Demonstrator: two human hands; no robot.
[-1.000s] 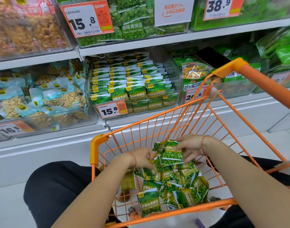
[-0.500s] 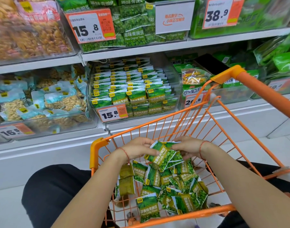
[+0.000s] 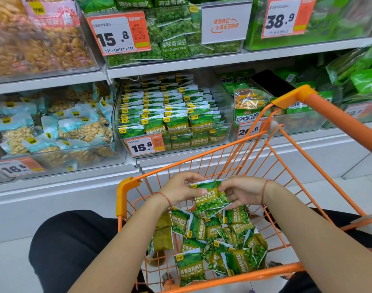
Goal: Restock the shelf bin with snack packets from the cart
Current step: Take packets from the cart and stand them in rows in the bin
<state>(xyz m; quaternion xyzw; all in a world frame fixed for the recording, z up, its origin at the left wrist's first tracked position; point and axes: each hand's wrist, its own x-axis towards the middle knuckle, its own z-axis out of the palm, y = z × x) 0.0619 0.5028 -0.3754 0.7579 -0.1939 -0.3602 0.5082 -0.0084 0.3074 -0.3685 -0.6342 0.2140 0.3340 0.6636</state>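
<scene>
Both hands hold a small stack of green garlic-pea snack packets above the orange wire cart. My left hand grips the stack's left side with the thumb across the front packet. My right hand pinches its right side. Several more green packets lie loose in the cart's basket below. The clear shelf bin with the 15.8 price tag stands straight ahead on the lower shelf, filled with rows of the same packets standing upright.
A bin of pale-blue nut packets sits left of the target bin, and a bin of mixed vegetable crisps sits to its right. The cart's orange handle crosses the right side. A shelf above overhangs the bin.
Both hands have risen from the pile in the cart with a gathered stack of packets, and squared it upright between them. The view has tilted slightly down.
</scene>
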